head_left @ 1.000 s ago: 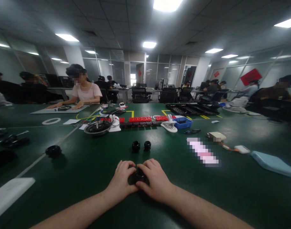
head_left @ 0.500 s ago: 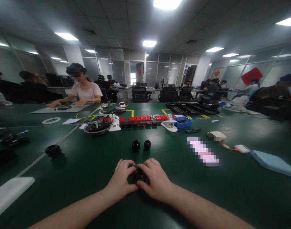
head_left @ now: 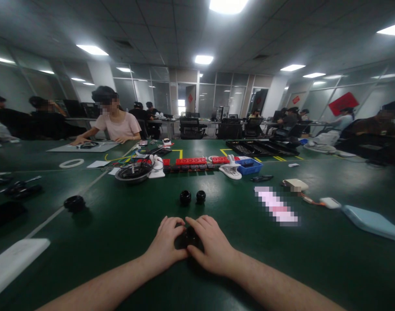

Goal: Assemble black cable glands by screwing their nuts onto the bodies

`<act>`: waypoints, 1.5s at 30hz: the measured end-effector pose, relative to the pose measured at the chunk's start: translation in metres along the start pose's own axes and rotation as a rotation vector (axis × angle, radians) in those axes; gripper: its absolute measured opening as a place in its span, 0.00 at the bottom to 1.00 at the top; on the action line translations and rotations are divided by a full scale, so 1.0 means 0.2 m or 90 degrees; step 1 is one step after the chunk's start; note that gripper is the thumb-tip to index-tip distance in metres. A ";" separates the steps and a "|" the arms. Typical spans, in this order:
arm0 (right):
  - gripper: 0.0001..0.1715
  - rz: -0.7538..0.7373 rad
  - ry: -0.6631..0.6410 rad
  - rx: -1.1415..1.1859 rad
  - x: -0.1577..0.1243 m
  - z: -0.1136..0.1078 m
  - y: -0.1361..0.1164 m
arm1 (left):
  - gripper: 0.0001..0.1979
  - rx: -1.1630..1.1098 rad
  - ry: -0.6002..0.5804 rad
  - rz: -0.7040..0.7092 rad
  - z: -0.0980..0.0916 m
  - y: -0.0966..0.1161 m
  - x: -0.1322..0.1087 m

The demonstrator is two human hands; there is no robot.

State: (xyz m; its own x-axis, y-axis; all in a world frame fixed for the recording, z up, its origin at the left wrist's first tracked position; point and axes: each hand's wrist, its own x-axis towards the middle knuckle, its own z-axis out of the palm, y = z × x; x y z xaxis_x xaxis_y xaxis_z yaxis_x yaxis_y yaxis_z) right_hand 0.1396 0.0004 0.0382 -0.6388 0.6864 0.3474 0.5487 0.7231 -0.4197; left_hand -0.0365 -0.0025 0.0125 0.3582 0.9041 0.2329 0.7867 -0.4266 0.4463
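Near the front middle of the green table, a small black round part (head_left: 191,236) sits between my two hands, mostly covered by fingers. From its left side my left hand (head_left: 167,239) curls around it, thumb and fingertips meeting the part. My right hand (head_left: 213,242) is closed about it from the right, with the thumb low and the index finger across the top. Just beyond the fingers stand two similar black round parts, one at the left (head_left: 185,197) and a slightly smaller one at the right (head_left: 200,197).
Another black round part (head_left: 74,203) lies left. Farther back are a metal bowl (head_left: 132,175), red blocks (head_left: 191,161), a white clamp-like piece (head_left: 230,169) and a blue bin (head_left: 249,166). A light-blue case (head_left: 372,221) lies right. Across the table sits a person (head_left: 115,123).
My right index finger has lifted slightly off the black round part. Both hands stay around it. The person across has shifted their hands; the view has moved slightly.
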 end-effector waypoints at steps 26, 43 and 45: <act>0.30 -0.068 -0.045 0.020 0.03 0.00 -0.05 | 0.18 -0.059 -0.003 -0.075 -0.01 0.02 0.01; 0.27 -0.089 -0.068 0.009 -0.01 -0.04 -0.11 | 0.16 0.006 0.032 -0.019 0.02 -0.01 0.00; 0.28 -0.088 -0.065 0.008 -0.01 -0.04 -0.11 | 0.16 0.005 0.031 -0.020 0.02 0.00 0.00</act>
State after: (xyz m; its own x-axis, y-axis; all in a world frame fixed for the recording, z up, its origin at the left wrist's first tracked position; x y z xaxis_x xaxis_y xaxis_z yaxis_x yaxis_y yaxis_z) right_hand 0.1334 -0.0162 0.0531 -0.7602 0.5679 0.3155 0.4448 0.8090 -0.3843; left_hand -0.0350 -0.0024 0.0099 0.3082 0.9149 0.2606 0.8009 -0.3974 0.4479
